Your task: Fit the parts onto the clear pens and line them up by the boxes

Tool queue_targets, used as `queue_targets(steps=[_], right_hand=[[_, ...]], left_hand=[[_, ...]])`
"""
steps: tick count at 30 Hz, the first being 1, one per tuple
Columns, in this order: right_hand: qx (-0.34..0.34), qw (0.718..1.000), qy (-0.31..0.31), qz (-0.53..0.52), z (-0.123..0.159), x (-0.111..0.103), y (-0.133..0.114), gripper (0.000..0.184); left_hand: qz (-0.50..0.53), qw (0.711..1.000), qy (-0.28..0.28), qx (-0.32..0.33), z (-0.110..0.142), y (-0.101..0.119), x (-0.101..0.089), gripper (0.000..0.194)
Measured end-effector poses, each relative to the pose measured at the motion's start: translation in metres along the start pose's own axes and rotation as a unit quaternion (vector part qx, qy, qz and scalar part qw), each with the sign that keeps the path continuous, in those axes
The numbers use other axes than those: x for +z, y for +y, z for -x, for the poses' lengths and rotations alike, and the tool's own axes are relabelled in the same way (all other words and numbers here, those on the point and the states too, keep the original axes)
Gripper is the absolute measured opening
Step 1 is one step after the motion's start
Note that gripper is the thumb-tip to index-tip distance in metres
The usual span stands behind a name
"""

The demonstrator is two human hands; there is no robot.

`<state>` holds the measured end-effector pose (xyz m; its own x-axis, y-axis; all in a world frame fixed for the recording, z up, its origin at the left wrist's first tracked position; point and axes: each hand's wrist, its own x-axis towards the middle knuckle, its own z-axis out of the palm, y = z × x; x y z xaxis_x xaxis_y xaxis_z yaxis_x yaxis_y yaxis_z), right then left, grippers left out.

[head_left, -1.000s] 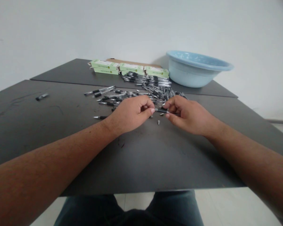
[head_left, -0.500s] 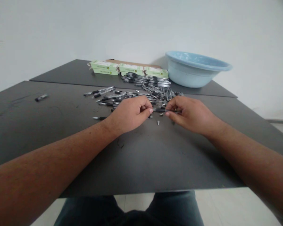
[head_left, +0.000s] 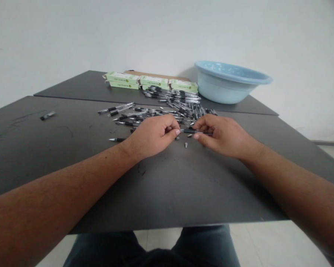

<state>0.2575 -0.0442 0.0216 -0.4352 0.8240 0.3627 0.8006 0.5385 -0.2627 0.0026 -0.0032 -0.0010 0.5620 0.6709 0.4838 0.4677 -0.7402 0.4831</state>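
In the head view a pen (head_left: 191, 131) with a black grip and clear barrel lies level between my hands. My left hand (head_left: 157, 134) pinches its tip end between thumb and forefinger. Around the barrel end is my right hand (head_left: 224, 136), fingers curled, with thumb and forefinger slightly apart and the barrel running into the hand. Just below the pen lie small silver pen tips, one of them a cone (head_left: 186, 145) on the table. Behind my hands a pile of pens (head_left: 180, 107) spreads out, partly hidden by them.
Green and white boxes (head_left: 124, 82) stand in a row at the back of the dark table (head_left: 167, 193). A light blue basin (head_left: 225, 87) sits at the back right. One short dark and clear piece (head_left: 47, 115) lies far left. A seam crosses the tabletop.
My right thumb and forefinger have loosened and parted on the pen, so more of its grip and barrel shows. The left hand keeps its pinch. The view has shifted slightly.
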Motion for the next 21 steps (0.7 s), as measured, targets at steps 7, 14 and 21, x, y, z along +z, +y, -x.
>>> queue_targets(steps=[7,14,21], right_hand=[[-0.013,1.0,-0.023,0.007,0.0,0.0006,0.0012,0.023],[-0.036,0.998,-0.039,0.014,-0.001,0.0016,0.0032,0.032],[-0.024,0.999,-0.031,0.006,-0.0002,0.0023,0.0035,0.02]], left_hand=[[0.009,1.0,-0.004,0.0,0.0004,-0.0003,0.0,0.011],[0.016,1.0,-0.003,0.009,0.0004,-0.0007,0.0013,0.01],[0.014,1.0,-0.003,0.01,0.0,-0.001,0.001,0.01]])
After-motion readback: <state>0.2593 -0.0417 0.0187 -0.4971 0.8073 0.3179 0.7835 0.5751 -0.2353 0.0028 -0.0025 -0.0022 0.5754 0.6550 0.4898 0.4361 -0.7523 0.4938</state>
